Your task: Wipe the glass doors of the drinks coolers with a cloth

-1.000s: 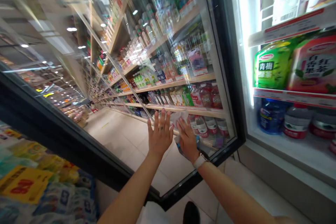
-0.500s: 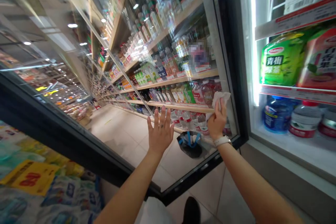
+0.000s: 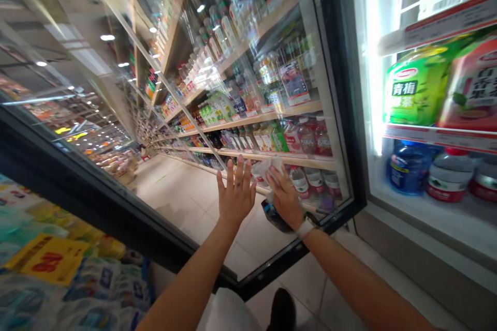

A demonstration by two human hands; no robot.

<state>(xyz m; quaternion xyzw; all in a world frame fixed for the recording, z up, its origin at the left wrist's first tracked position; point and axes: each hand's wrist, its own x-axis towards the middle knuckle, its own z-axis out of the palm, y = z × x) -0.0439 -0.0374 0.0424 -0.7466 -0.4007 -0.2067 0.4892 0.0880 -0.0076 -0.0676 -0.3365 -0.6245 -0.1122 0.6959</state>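
Here, at the chiller: we are pressing a white cloth (image 3: 267,169) to a glass cooler door (image 3: 116,212) with our right hand (image 3: 285,197).

Our right fingers are closing over the crumpled cloth, which is resting against the glass near the door's lower corner. It looks soft and light, likely to bunch and slip, so the folded middle under the palm offers the surest hold; whether it is damp we cannot tell. Our left hand (image 3: 236,194) is staying open, fingers spread on the pane, gripping nothing. Bottled drinks (image 3: 305,137) are standing on shelves behind the glass.
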